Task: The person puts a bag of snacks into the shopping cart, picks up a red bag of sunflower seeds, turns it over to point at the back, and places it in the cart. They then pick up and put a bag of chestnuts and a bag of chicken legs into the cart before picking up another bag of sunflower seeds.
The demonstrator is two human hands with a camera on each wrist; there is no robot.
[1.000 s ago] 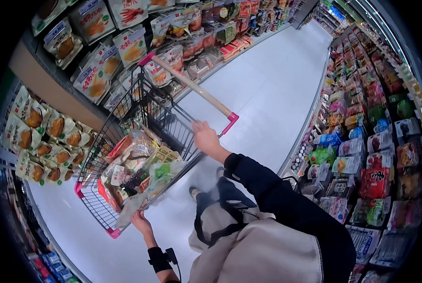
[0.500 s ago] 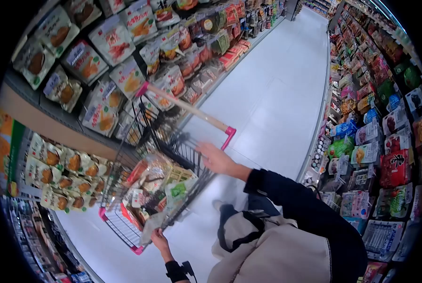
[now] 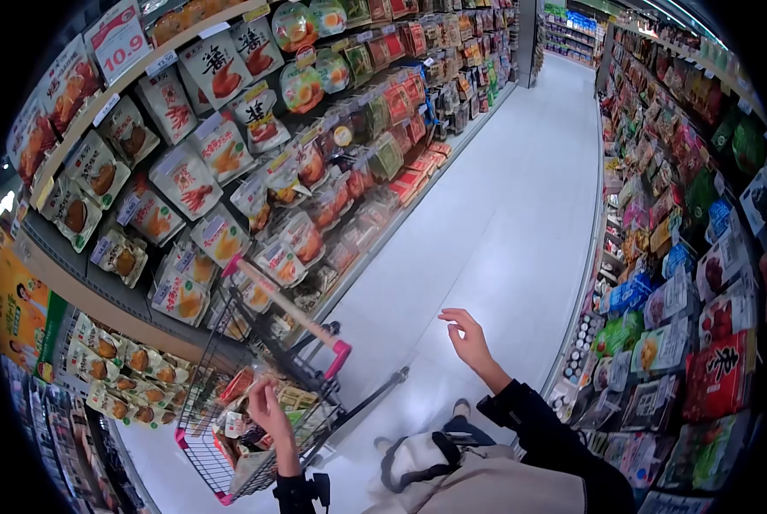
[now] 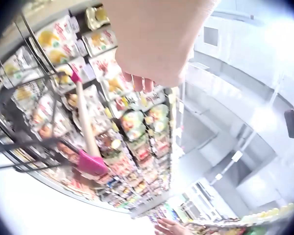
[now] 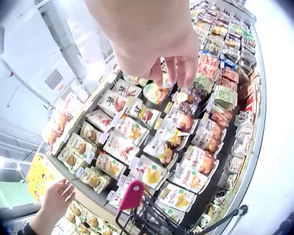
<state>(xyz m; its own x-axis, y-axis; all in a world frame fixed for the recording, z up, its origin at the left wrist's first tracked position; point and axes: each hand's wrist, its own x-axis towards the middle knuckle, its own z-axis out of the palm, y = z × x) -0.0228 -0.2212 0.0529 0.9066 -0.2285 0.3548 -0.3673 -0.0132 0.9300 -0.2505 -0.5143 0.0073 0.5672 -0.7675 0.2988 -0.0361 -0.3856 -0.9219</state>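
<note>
The shopping cart, a dark wire basket with pink corners, stands at lower left in the head view. Its pale handle bar has pink ends. Packaged foods fill part of the basket. My left hand is raised over the cart, overlapping its load, with loosely bent fingers and nothing held. Out to the right of the handle, my right hand hangs in the air over the aisle, fingers relaxed and holding nothing. Both wrist views show bare fingers in front of the shelves of packets.
Left of the aisle, a slanted shelf carries rows of food pouches with price tags. Small packs hang on its end beside a yellow poster. Opposite runs another packed shelf. The pale floor stretches between them.
Both hands have come off the cart and risen: the left from its side edge, the right from beside the handle. The head view has tilted up, showing more shelf, with the cart lower.
</note>
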